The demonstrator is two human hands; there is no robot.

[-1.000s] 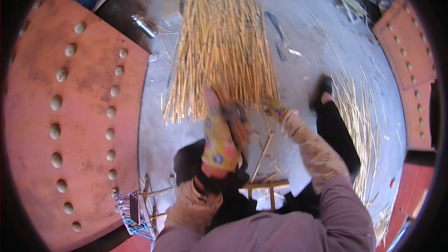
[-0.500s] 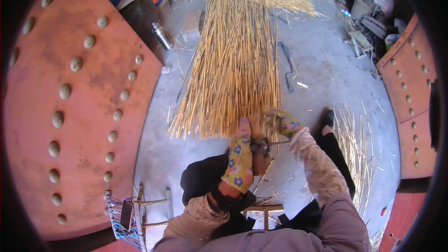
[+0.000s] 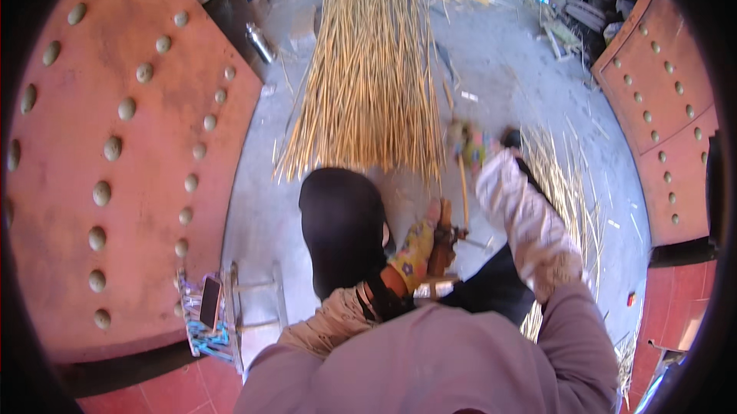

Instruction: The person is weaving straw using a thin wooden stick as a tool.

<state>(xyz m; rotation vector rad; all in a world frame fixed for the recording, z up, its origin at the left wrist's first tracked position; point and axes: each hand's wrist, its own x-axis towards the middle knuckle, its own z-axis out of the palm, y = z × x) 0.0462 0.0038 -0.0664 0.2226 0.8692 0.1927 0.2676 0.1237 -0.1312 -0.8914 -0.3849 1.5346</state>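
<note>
My left hand, in a yellow flowered glove with bare fingertips, is closed along a wooden tool with metal fittings, low between my knees. A thin metal rod sticks out from the tool's right side. Farther out and to the right, my right hand, in a similar glove, is smeared by motion. It appears closed round a single reed stalk, which shows above the hand and runs down toward the tool. A large spread of golden reed stalks lies ahead of both hands, cut ends toward me.
A studded orange-red door panel stands at the left, another at the right. Loose stalks lie right of my leg. A steel flask stands far left. A phone rests on a wooden frame at lower left.
My right hand has moved up and away from the tool, with a stalk now showing between them. The tool and my left hand are lower and farther right in view. The camera view has shifted.
</note>
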